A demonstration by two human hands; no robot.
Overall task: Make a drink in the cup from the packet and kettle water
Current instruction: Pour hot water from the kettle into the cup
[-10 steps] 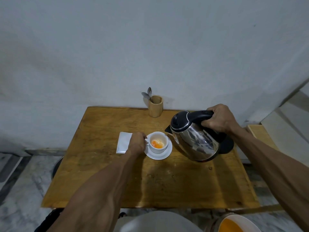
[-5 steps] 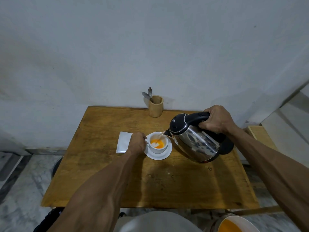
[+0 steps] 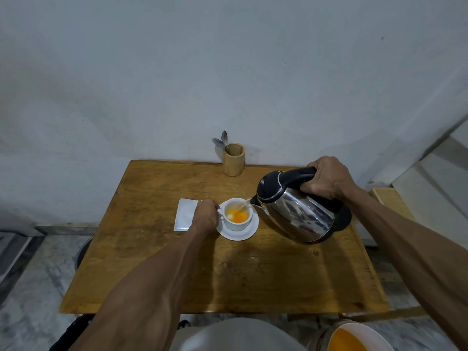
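A white cup (image 3: 238, 222) stands on a white saucer (image 3: 247, 234) near the middle of the wooden table (image 3: 228, 274). Orange liquid lies in the cup. My left hand (image 3: 206, 216) grips the cup's handle on its left side. My right hand (image 3: 326, 177) is closed around the black handle of a steel kettle (image 3: 295, 215), tilted left with its spout over the cup's right rim. A thin stream of water runs from the spout into the cup. A white packet (image 3: 186, 217) lies flat left of the cup, partly hidden by my left hand.
A wooden holder (image 3: 233, 160) with two spoons (image 3: 221, 141) stands at the table's back edge by the wall. The kettle's black base (image 3: 343, 219) sits behind the kettle. A white bucket (image 3: 354, 336) of orange liquid is on the floor at the lower right.
The kettle has tipped further left and down, and water now streams into the cup. The orange liquid has spread in the cup. My left hand has stayed on the cup's handle.
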